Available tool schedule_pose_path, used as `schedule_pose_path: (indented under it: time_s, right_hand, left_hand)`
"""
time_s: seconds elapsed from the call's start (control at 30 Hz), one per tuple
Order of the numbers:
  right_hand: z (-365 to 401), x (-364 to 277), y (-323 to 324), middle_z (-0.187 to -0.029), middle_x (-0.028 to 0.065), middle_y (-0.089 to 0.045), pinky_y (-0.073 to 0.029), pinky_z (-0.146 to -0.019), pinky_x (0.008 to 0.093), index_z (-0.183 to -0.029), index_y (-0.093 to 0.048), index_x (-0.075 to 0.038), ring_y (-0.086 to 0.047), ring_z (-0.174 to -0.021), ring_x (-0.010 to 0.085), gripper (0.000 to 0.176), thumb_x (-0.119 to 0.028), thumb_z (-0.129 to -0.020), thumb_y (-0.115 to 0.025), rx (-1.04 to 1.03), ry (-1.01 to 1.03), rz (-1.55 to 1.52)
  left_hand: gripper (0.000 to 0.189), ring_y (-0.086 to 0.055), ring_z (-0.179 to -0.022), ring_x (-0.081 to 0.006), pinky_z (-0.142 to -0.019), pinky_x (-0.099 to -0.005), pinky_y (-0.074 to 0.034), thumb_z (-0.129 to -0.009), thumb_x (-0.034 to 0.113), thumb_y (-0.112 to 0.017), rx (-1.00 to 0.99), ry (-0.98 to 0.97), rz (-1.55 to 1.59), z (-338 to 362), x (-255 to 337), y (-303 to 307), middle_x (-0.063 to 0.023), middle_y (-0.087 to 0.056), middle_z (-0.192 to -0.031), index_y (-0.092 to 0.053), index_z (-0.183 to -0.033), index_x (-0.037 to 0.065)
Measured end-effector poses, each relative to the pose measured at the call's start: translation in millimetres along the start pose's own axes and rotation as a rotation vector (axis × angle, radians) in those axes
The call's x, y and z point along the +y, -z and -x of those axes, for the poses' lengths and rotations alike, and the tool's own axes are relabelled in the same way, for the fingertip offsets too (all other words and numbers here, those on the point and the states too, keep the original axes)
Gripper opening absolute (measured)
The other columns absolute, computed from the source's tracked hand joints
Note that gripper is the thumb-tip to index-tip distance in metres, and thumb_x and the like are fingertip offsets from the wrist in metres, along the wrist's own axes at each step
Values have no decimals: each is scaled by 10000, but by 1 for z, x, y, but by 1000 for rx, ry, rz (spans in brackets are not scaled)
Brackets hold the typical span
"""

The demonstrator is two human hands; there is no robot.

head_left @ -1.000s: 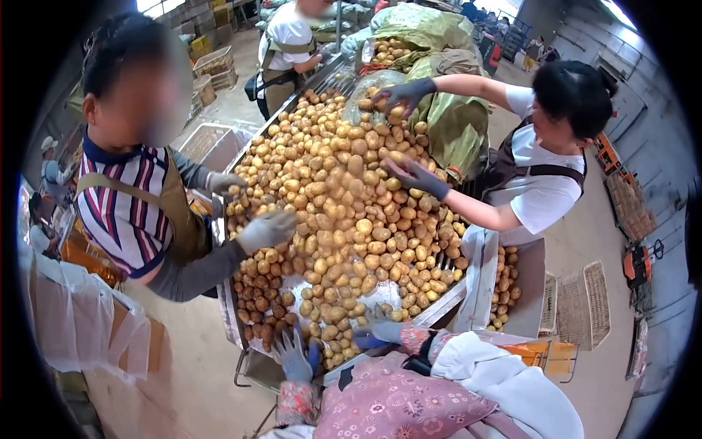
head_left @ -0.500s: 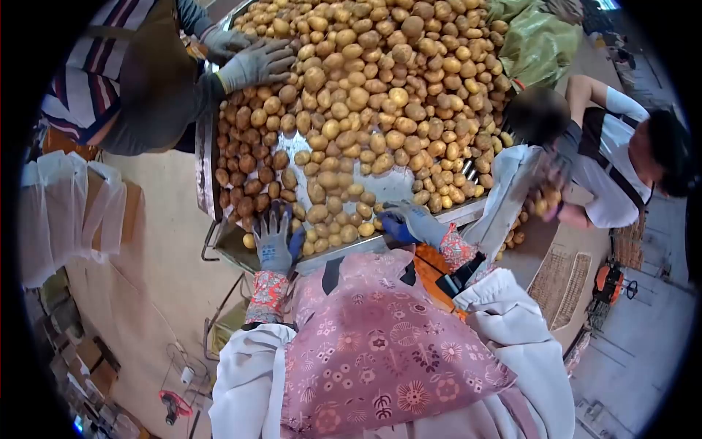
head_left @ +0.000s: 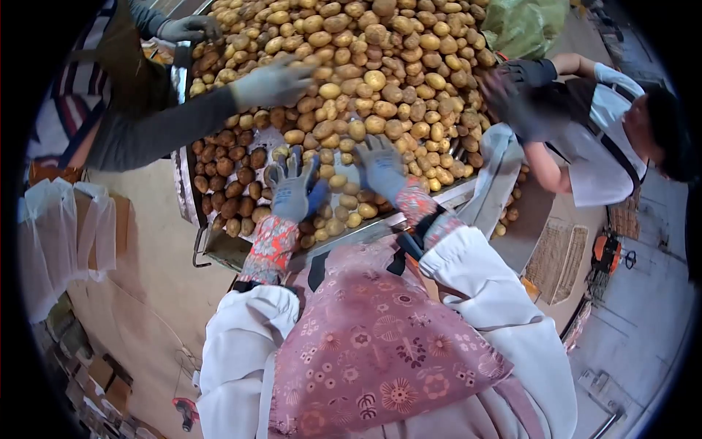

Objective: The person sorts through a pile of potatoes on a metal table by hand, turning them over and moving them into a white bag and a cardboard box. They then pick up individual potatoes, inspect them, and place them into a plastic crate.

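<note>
A large heap of potatoes [head_left: 387, 80] covers the metal sorting table [head_left: 336, 241] in front of me. My left hand [head_left: 294, 189], in a grey and blue work glove, lies palm down over the near potatoes with its fingers spread. To its right, my right hand [head_left: 380, 167] in a matching glove reaches onto the heap, fingers stretched out and touching potatoes. Between my hands lies a strip of smaller yellow potatoes [head_left: 342, 201]. Browner potatoes [head_left: 230, 183] sit left of my left hand. Both palms are hidden from view.
At left, a co-worker's gloved hand [head_left: 274, 84] reaches over the heap. Another gloved person [head_left: 614, 132] works at the right, beside a grey chute [head_left: 491, 175]. A green sack [head_left: 523, 29] lies at the far right corner. Boxes with white plastic [head_left: 69, 234] stand left.
Both my hands have moved forward from the near edge onto the potatoes. The left co-worker's hand has swung over the heap; the right person's hands have moved up toward the table.
</note>
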State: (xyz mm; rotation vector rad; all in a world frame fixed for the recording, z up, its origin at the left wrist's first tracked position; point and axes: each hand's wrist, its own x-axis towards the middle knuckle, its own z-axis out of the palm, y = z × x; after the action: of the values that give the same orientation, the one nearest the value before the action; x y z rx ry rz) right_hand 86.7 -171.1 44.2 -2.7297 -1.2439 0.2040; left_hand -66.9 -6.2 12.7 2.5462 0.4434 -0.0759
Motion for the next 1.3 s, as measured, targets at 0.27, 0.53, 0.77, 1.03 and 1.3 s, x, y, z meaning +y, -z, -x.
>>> schedule_pose_path:
  time_s: [0.27, 0.53, 0.77, 1.03, 1.3]
  right_hand:
    - [6, 13, -31, -1098, 190, -670, -480, -910, 474, -1210, -639, -98, -641, -1028, 397, 319, -187, -932, -509, -136, 82, -474]
    - [-73, 64, 5, -1267, 293, -543, -490, -916, 504, -1348, -475, -36, -585, -1109, 441, 602, -409, -891, -596, -173, -283, -16]
    - [-20, 39, 7, -1306, 242, -510, -531, -782, 527, -1397, -441, -94, -648, -979, 418, 744, -597, -870, -591, -279, -195, -41]
    - [-2, 60, 24, -862, 96, -708, -550, -713, 330, -1191, -613, -77, -688, -834, 186, 497, -488, -912, -598, -463, -714, -1136]
    - [24, 36, -10, -1109, 79, -633, -556, -909, 368, -1256, -553, -61, -618, -1116, 240, 333, -216, -969, -617, -186, -227, -1710]
  left_hand:
    - [567, -183, -1461, -488, -1136, -691, -158, -957, 475, -524, -122, 16, -194, 28, 8, -2, -147, -261, -1605, -460, -1467, 238]
    - [280, -577, -1124, -360, -1045, -503, -375, -928, 206, -620, 320, 72, 74, 48, -15, 53, -156, -634, -1205, -659, -1161, 56]
    - [265, -616, -1001, -394, -898, -449, -479, -925, 194, -602, 465, -22, 350, -55, -14, 78, -198, -661, -1079, -650, -1140, 47]
    - [582, -397, -1374, -402, -1149, -575, -244, -958, 346, -551, 218, -75, -212, -18, -18, 17, -143, -452, -1496, -418, -1494, 164]
    - [567, -431, -1299, -477, -1106, -542, -325, -926, 268, -609, 655, 376, 149, 100, -93, 27, -284, -465, -1419, -468, -1401, -9]
